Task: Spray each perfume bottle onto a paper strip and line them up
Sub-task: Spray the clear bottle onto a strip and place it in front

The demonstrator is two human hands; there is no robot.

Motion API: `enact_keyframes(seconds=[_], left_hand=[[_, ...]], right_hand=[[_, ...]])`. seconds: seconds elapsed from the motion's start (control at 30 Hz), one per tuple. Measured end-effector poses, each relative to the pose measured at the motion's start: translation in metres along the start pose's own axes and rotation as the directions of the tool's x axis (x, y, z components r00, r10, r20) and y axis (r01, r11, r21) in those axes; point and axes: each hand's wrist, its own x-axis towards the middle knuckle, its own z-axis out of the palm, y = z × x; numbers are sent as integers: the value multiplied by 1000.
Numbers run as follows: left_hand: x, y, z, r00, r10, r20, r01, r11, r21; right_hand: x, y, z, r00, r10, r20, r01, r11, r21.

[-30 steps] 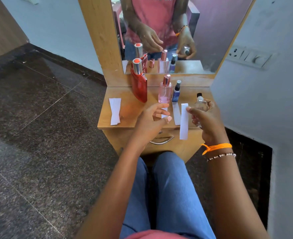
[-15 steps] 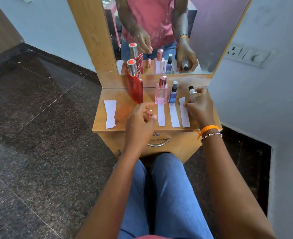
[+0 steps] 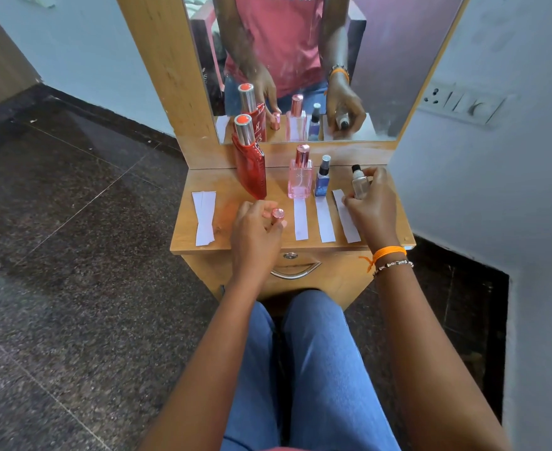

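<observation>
Head view is looking down: nearest, at the bottom centre of the frame, blue-jeaned knees [image 3: 313, 369] are showing, with two bare forearms reaching up from there to a small wooden dressing table [image 3: 222, 219] at mid-frame. On the table's front face, a curved metal drawer handle [image 3: 295, 271] is sitting below a round lock.

Just left of centre, the left hand [image 3: 255, 232] is curling over the tabletop, its fingers pinching a small round pink-gold cap [image 3: 277, 213]. To the right, the right hand [image 3: 370, 209], wearing an orange thread and a beaded bracelet at the wrist, is gripping a small clear glass bottle with a black sprayer [image 3: 358, 183], holding it upright at the top end of the rightmost white paper strip [image 3: 346, 216].

Two more white strips are lying side by side left of that one: a middle paper strip [image 3: 325, 219] and a left paper strip [image 3: 300, 219]. Well apart at the table's left edge, a pair of spare white strips [image 3: 204, 218] is lying overlapped.

Farther back, a small blue spray bottle [image 3: 322, 179] is standing at the head of the middle strip, a square pink glass bottle with a rose-gold cap [image 3: 300, 177] at the head of the left strip, and a tall red bottle with a silver cap [image 3: 250, 161] is standing left of them. Behind, a wood-framed mirror [image 3: 164, 76] is reflecting the bottles and hands, and a white switch plate [image 3: 463, 104] is sitting on the wall at upper right.
</observation>
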Motion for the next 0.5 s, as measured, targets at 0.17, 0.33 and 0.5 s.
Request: enact_keyframes(seconds=[0.17, 0.33, 0.5], left_hand=[[2, 0, 2, 1000, 2, 2, -2, 1000, -20], [4, 20, -5, 999, -17, 33, 25, 962, -271], [1, 36, -10, 996, -19, 92, 58, 893, -445]], right_hand=[[-17, -2, -5, 1000, -7, -19, 9, 994, 105], [-57, -12, -5, 990, -109, 93, 75, 948, 309], [-79, -19, 4, 948, -236, 215, 143, 915, 376]])
